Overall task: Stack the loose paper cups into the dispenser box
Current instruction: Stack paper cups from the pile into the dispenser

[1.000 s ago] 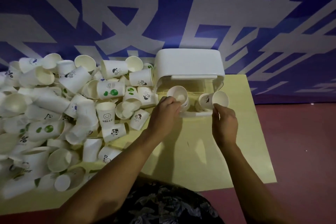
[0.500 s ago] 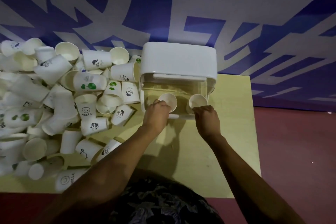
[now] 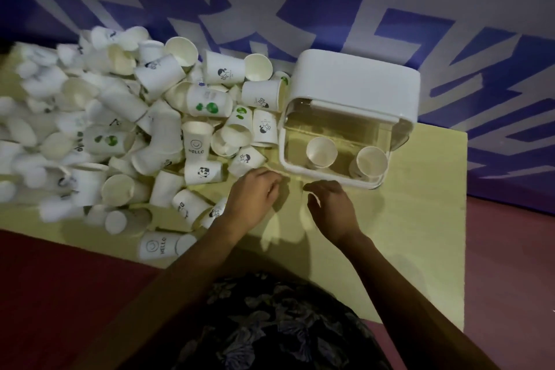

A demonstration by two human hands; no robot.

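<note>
While both hands sit empty on the pale yellow desk (image 3: pixel 420 234), the coming pick turns on the heap of loose white paper cups (image 3: pixel 126 135), which spreads from nine to eleven o'clock of the left hand (image 3: pixel 255 192). That hand is plainly the nearer one, its fingers loosely curled and holding nothing. Just beside its knuckles, at about eleven o'clock, lies a small white cup with a dark cartoon print (image 3: pixel 246 159), tipped on its side with its long axis running roughly from ten to four o'clock; a panda-printed cup (image 3: pixel 202 171) stands just left of it. The right hand (image 3: pixel 330 204) rests palm down, fingers relaxed and gripping nothing, with the heap well apart from it beyond the left hand. At one o'clock of the right hand stands the white plastic dispenser box with a clear front (image 3: pixel 351 117), close to its fingertips. Two white cups (image 3: pixel 321 152) already lie inside, mouths facing the camera, side by side. Nothing stands between the left hand and the nearest cups; I judge a short reach leftward suffices.
</note>
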